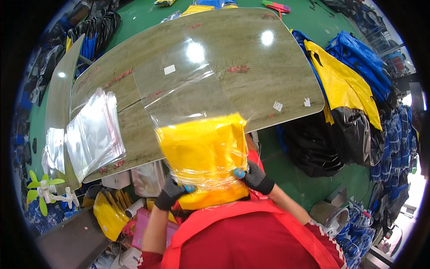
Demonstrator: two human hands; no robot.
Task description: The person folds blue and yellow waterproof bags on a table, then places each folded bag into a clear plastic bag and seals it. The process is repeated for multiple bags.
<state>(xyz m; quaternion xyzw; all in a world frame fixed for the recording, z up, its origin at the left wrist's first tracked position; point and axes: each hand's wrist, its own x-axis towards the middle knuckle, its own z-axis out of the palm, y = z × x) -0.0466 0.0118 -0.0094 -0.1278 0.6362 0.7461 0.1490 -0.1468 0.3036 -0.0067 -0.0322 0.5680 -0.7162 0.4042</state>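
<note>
A folded yellow bundle (204, 143) of shiny sheet material lies partly inside a clear plastic bag (183, 96) at the table's near edge. The bag's wrinkled near end is drawn around the bundle, whose lowest part sticks out of it toward me. At the lower left side my left hand (173, 193), in a dark glove with a blue thumb tip, is closed on the bag's edge. Gloved alike, my right hand (257, 177) grips the opposite edge of the bag, thumb on top. My other fingers are mostly hidden beneath the bundle.
A wood-patterned table (268, 58) spreads ahead. A stack of clear bags (96, 134) lies at its left, a small white label (169, 69) farther back. Yellow and black sheets (345, 80) hang by the right edge. A small fan (45, 188) stands lower left.
</note>
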